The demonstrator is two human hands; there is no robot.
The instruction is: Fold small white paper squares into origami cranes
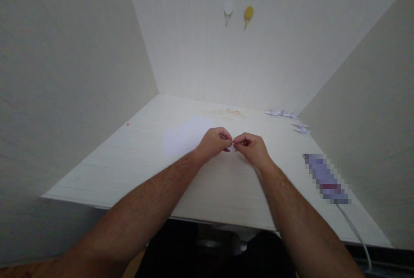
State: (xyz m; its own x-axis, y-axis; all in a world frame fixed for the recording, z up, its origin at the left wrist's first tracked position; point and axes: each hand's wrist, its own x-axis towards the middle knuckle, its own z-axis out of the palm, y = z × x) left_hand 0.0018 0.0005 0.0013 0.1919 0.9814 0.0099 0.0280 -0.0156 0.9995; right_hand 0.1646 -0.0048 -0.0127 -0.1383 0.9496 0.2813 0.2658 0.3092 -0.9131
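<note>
My left hand [214, 142] and my right hand [251, 148] meet over the middle of a white table [129, 161]. Both are closed in a pinch on a small white piece of paper [232, 147], which shows only as a sliver between the fingertips. A larger white sheet of paper [184, 137] lies flat on the table just left of my left hand.
Several small folded paper shapes [280, 113] lie at the far right of the table, with more [301, 128] nearer the right wall. A blurred-out flat object [326, 178] with a white cable [355, 230] rests at the right edge. Two hooks [228, 8] [248, 13] hang on the back wall.
</note>
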